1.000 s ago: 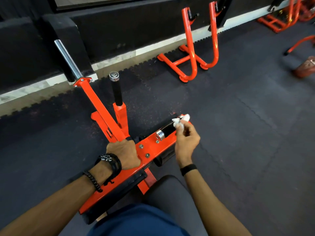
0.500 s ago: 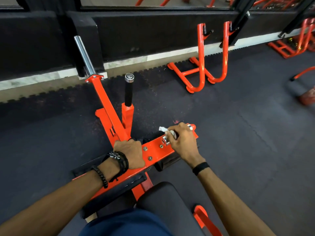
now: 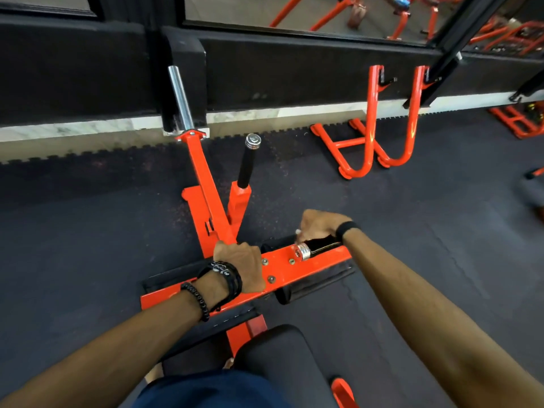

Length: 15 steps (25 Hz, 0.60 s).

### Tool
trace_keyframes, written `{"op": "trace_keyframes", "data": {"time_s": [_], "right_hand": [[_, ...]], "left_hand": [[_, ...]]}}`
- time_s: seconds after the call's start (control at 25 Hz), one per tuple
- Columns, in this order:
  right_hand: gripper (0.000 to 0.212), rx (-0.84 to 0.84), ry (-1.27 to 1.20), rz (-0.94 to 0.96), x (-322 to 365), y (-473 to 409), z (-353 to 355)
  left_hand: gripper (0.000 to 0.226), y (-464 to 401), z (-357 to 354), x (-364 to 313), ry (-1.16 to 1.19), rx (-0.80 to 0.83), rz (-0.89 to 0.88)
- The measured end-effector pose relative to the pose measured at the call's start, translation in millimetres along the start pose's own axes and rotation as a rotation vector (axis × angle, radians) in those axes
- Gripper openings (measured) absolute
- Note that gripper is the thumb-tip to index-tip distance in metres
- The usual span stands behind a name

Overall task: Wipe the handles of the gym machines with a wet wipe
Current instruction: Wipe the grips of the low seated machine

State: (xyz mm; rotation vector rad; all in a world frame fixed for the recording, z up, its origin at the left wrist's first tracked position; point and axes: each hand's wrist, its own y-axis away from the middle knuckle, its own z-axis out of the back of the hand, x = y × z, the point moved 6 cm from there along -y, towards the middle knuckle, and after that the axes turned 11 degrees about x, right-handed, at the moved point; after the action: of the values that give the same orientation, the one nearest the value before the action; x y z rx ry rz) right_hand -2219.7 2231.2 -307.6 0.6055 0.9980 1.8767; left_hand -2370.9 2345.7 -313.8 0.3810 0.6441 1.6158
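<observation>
Hands first: your right hand (image 3: 319,226) is curled over the far side of the black handle (image 3: 323,245) that lies along the orange crossbar (image 3: 312,265), the fingers wrapped down around the grip so that only the knuckles and the back of the hand show. A small white scrap of the wet wipe (image 3: 298,231) peeks out at the left edge of that hand, pressed between the fingers and the grip; the rest of it is hidden. The handle's chrome end cap (image 3: 303,251) points toward your left, bare and just beside your right hand. A black band (image 3: 347,228) sits on your right wrist.

Your left hand (image 3: 240,262) is closed on the machine where the slanted orange post (image 3: 206,184) meets the crossbar, fingers folded over the far edge, nothing loose in it. Dark bracelets (image 3: 220,278) ring that wrist.

Beyond your hands a second black handle (image 3: 247,166) stands upright in its orange socket, chrome cap on top, apart from both hands. A chrome sleeve (image 3: 180,98) rises from the top of the slanted post. An orange rack (image 3: 374,136) stands on the dark rubber floor (image 3: 88,231) near the wall, well apart from you. The black seat pad (image 3: 282,354) lies between your forearms.
</observation>
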Motion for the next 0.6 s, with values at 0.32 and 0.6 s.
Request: {"op": "trace_keyframes", "data": {"time_s": [0.32, 0.6], "right_hand": [[0.021, 0.368, 0.152, 0.008, 46.2, -14.6, -22.5], [0.028, -0.06, 0.086, -0.111, -13.6, 6.2, 16.7]], "left_hand": [[0.042, 3.8, -0.1, 4.8, 0.021, -0.015, 0.023], [0.038, 4.6, -0.7, 6.3, 0.036, -0.008, 0.038]]}}
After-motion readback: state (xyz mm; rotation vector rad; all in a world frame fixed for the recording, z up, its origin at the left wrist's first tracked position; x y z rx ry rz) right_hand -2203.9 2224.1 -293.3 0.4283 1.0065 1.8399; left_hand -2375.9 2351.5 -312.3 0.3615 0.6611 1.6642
